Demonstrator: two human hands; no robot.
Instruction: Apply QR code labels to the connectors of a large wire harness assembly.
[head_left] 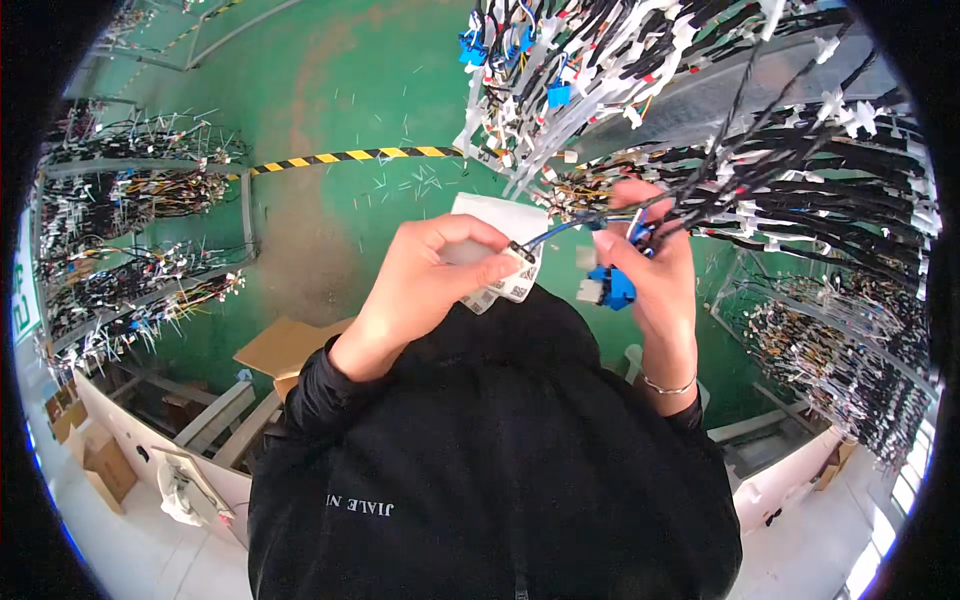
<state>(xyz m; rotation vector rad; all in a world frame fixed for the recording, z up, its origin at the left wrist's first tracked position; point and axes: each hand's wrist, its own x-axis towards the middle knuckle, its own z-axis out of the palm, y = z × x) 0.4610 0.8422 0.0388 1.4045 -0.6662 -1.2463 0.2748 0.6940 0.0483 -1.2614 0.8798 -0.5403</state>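
My left hand (430, 280) grips a white sheet of sticker labels (505, 225) and pinches the end of a thin blue wire (552, 232) between thumb and forefinger. My right hand (655, 270) is closed on a blue plastic connector (612, 287) and on the wires running from it into a hanging bundle of black cable harnesses (800, 170). The two hands are close together, joined by the blue wire. A thin bracelet sits on my right wrist. My black sleeves and jacket (500, 460) fill the lower middle of the view.
More harnesses with white tags and blue plugs (560, 70) hang above the hands. Racks of harnesses (130, 200) stand at the left, others (840, 370) at the right. The green floor (340, 110) has a yellow-black stripe (350, 156). Cardboard boxes (285, 345) lie lower left.
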